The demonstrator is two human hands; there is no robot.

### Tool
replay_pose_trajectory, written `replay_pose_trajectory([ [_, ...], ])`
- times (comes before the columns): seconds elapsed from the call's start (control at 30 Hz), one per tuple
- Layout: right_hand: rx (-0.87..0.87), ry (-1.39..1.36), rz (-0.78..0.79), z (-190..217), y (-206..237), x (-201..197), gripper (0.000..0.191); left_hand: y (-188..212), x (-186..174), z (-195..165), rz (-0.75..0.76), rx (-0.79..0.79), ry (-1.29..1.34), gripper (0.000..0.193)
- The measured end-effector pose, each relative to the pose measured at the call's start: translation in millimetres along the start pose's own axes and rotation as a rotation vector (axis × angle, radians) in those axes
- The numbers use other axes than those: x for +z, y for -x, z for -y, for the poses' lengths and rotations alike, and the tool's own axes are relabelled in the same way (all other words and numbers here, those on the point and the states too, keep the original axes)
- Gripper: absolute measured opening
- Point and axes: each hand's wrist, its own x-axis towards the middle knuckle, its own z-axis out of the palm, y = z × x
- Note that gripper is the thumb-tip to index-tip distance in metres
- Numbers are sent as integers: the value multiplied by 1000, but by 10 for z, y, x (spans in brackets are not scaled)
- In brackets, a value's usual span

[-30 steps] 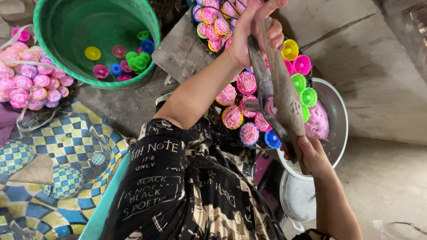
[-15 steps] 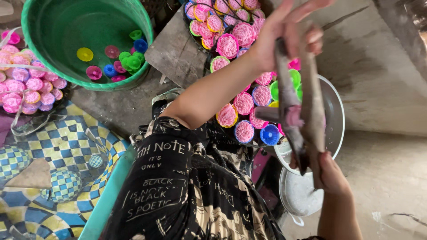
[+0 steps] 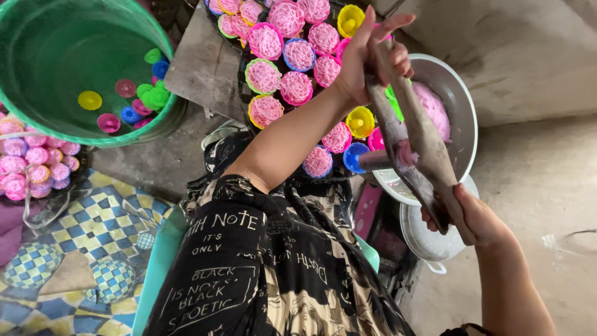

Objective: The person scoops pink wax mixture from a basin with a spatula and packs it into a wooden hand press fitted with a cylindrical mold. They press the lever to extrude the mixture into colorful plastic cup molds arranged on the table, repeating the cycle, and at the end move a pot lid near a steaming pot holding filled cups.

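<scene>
Wooden press (image 3: pixel 413 140) sits right of centre; I see left hand (image 3: pixel 367 59) gripping its upper end, right hand (image 3: pixel 476 218) its lower. Pink dough (image 3: pixel 433 109) fills the metal bowl (image 3: pixel 463 102) behind.

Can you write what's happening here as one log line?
left hand: grips wooden press top | right hand: grips its lower end | pink dough: in metal bowl

Soft, even daylight lit the scene; shadows were faint, edges bowed with wide-angle distortion, focus stayed sharp.
</scene>
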Motion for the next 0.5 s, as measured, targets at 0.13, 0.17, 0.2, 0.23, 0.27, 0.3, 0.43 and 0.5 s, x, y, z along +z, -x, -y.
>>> replay_pose_trajectory([
  [0.13, -3, 10, -16, -58, -81, 45, 72, 108, -167, 11, -87, 18, -22, 69],
  [0.17, -1, 8, -17, -58, -106, 81, 72, 132, -184, -9, -96, 19, -21, 69],
  [0.2, 1, 6, -19, -59, -139, 123, 72, 156, -195, -35, -104, 27, -31, 68],
  [0.23, 1, 4, -23, -52, -161, 165, 72, 165, -204, -72, -110, 35, -42, 67],
  [0.27, 0, 15, -42, -38, -186, 203, 71, 167, -207, -110, -118, 43, -51, 66],
  [0.3, 1, 25, -62, -21, -213, 249, 71, 176, -207, -156, -131, 42, -55, 65],
  [0.43, -12, 86, -151, 107, -274, 367, 66, 113, -192, -292, -163, 57, -82, 65],
  [0.5, -48, 148, -198, 177, -256, 390, 63, 72, -173, -286, -172, 67, -89, 65],
])
